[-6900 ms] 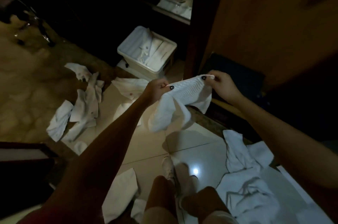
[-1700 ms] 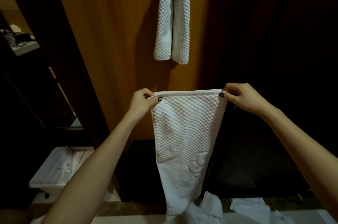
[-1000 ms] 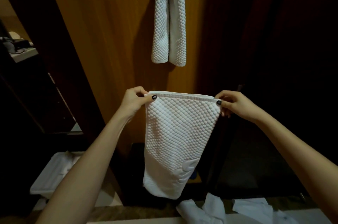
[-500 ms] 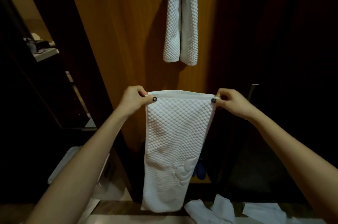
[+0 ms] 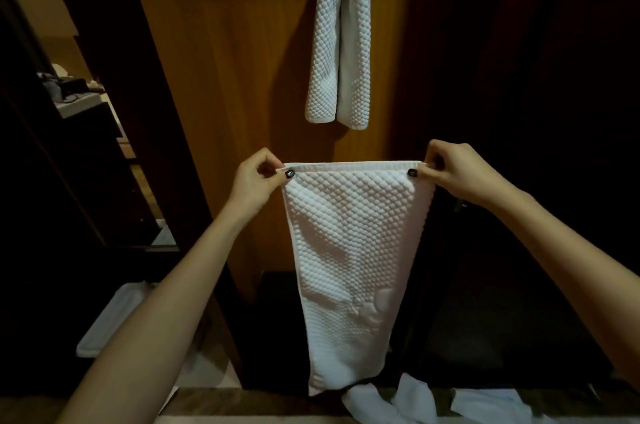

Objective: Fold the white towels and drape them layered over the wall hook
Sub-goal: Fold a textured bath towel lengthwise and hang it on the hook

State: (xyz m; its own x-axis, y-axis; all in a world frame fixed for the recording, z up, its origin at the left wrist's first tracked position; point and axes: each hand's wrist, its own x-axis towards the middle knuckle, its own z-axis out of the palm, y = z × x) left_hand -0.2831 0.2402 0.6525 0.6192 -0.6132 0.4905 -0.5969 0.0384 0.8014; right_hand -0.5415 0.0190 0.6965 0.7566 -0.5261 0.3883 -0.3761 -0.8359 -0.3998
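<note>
Two pinches, thumb against curled fingers, hold the white towel [image 5: 349, 250] by its top corners: left hand [image 5: 258, 177] at nine o'clock, right hand [image 5: 453, 172] at three, forearms angled up from below. It hangs flat beneath the hung towel [image 5: 341, 42] at twelve. Best to hold the hem taut and level, then meet the corners evenly.

Wooden wall panel [image 5: 242, 77], white bin [image 5: 107, 319], shelf [image 5: 78, 106]

No legible text, label, brand, number or sign was found. The held towel [image 5: 353, 243] bore a raised emblem [image 5: 375, 307] near its lower end; it could not be read as lettering.
</note>
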